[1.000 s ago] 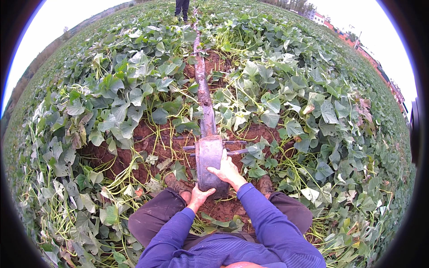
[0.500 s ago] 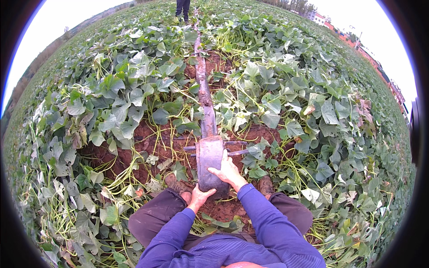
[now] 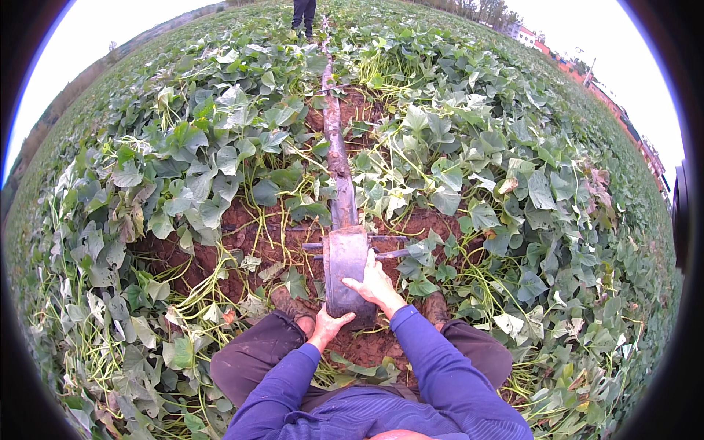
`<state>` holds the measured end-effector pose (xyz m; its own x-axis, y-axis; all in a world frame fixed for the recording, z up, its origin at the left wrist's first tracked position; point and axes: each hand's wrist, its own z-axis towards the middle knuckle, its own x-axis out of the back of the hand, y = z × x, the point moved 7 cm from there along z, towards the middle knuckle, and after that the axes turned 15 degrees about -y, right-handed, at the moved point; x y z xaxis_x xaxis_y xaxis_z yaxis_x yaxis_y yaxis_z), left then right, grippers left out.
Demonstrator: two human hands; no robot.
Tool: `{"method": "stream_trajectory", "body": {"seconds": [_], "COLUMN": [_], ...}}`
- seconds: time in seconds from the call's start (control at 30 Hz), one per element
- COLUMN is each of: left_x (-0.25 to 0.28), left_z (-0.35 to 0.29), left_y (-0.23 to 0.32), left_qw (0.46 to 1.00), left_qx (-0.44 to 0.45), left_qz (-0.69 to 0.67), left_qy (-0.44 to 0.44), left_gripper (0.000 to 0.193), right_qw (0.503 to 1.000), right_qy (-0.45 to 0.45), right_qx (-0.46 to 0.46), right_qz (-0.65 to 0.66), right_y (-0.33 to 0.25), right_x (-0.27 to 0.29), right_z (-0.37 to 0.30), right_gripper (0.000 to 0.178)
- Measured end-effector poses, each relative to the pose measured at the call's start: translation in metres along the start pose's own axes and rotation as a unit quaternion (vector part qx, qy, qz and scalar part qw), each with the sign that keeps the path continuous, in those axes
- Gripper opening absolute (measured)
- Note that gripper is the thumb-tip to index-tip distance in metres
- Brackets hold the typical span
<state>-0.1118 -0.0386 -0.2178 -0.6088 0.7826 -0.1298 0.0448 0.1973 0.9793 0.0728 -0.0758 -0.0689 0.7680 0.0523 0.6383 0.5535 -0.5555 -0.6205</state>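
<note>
A wide roll of dark, soil-stained flat hose (image 3: 346, 264) stands on the red soil between my feet. From its far side the unrolled hose (image 3: 339, 169) runs straight ahead along the row. My left hand (image 3: 330, 327) grips the roll low on its near left edge, the fingers partly hidden underneath. My right hand (image 3: 375, 284) holds the right side, thumb across the top face and fingers along the edge. Thin black side tubes (image 3: 390, 254) stick out left and right just beyond the roll.
Leafy green vines (image 3: 183, 169) cover the ground on both sides. My muddy shoes (image 3: 292, 304) flank the roll. Far ahead, beside the hose line, stands another person in dark trousers (image 3: 303, 13). Loose vine stems (image 3: 209, 290) trail over the bare soil nearby.
The view has shifted very slightly. Both hands keep the same grip on the hose roll, and no other movement shows.
</note>
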Motion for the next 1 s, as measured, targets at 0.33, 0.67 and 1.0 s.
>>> {"method": "stream_trajectory", "body": {"seconds": [0.33,0.67,1.0], "left_x": [0.003,0.000,0.003], "left_z": [0.003,0.001,0.003], "left_y": [-0.013,-0.004,-0.010], "left_qw": [1.000,1.000,1.000], "left_qx": [0.003,0.003,0.004], "left_qz": [-0.001,0.005,0.009], "left_qy": [-0.001,0.002,0.002], "left_gripper": [0.078,0.077,0.077], "right_qw": [0.999,1.000,1.000], "right_qy": [0.026,0.018,0.019], "right_qx": [0.018,0.010,0.014], "right_qz": [-0.025,-0.015,-0.020], "right_y": [0.001,0.003,0.002], "right_x": [-0.002,-0.002,-0.002], "right_z": [0.002,0.001,0.002], "right_gripper": [0.130,0.130,0.129]}}
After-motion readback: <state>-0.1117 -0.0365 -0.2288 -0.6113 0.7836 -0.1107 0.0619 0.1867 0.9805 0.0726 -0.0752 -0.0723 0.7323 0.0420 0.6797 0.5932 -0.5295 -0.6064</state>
